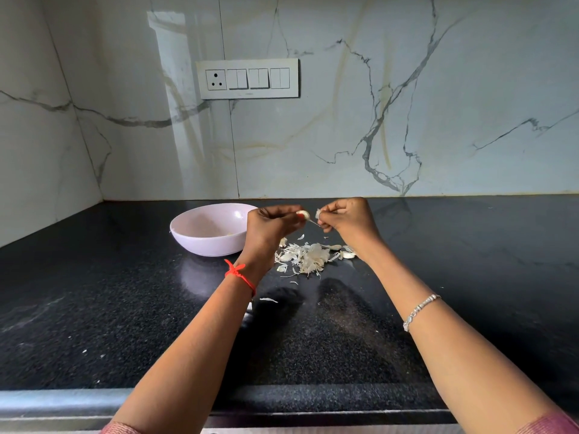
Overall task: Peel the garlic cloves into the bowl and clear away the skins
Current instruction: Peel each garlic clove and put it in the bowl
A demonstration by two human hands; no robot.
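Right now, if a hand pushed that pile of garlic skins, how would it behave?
The skin pile looks thin and papery, so probably very light and floppy. Loose flakes lie scattered around it, so a push may leave strays.

pale pink bowl (210, 230), speckled black counter (125, 308), whitish skins (308, 256), perhaps cream clove (303, 213).

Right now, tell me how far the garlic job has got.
Well under way: a heap of skins lies on the counter. In hand: the left hand holds a clove; the right hand pinches a piece of skin. Left: clove into the pink bowl, skins cleared.
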